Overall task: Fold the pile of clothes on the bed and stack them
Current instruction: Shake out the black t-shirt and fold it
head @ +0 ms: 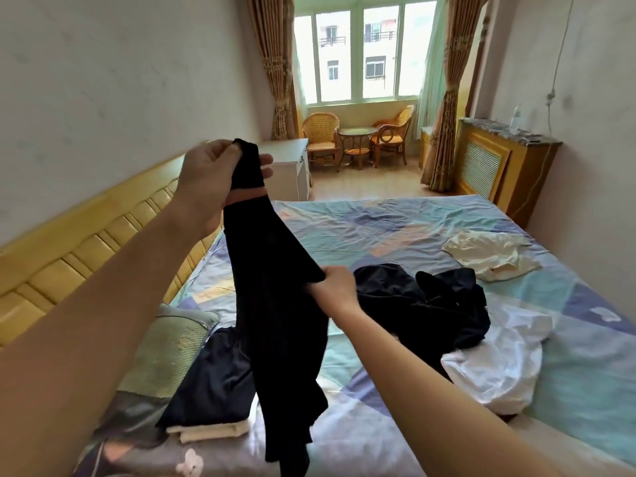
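Hanging between two hands, a black garment (pixel 275 304) is held up above the bed (pixel 395 228), its lower end trailing down towards the sheet. Its top corner is pinched by the left hand (pixel 213 180), with the fingers curled round the cloth near the headboard (pixel 86 242). An edge lower down is gripped by the right hand (pixel 335 287), the fingers being closed on a bunch of fabric.

A small stack (pixel 210 383) of folded pieces, dark on top of cream, is seen just beside the hanging cloth, next to a pillow (pixel 168 346). Still unfolded are a dark heap (pixel 423 301), a white garment (pixel 499 366) touching it, and a cream garment (pixel 492 253) lying apart farther off.

Several risks can be judged from here. The stack may be brushed and knocked askew by the trailing hem if the garment is swung or lowered carelessly. Because only two points are held, the cloth is twisted, and a lopsided fold may result unless it is shaken straight and laid flat. A weak pinch at the top corner may also be lost, so that the piece drops in a crumple.
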